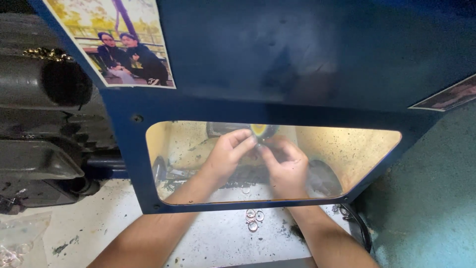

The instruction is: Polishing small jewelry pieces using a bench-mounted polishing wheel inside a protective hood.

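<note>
Behind a blue machine guard (pixel 277 59) with a clear window (pixel 347 149), both hands meet at the centre of the view. The left hand (pixel 225 154) and right hand (pixel 285 166) pinch together on a small workpiece (pixel 259 145), too blurred to identify, pressing it at the 12 o'clock side against a spinning wheel (pixel 260 130) with a yellowish face; using both hands likely steadies the piece, while the window seems to shield the face from debris. At 6 o'clock from the hands, a few small metal rings (pixel 253 218) lie on the dusty white worktop (pixel 208 238), within easy reach. A photograph (pixel 119 42) is stuck at 10 o'clock on the guard.
</note>
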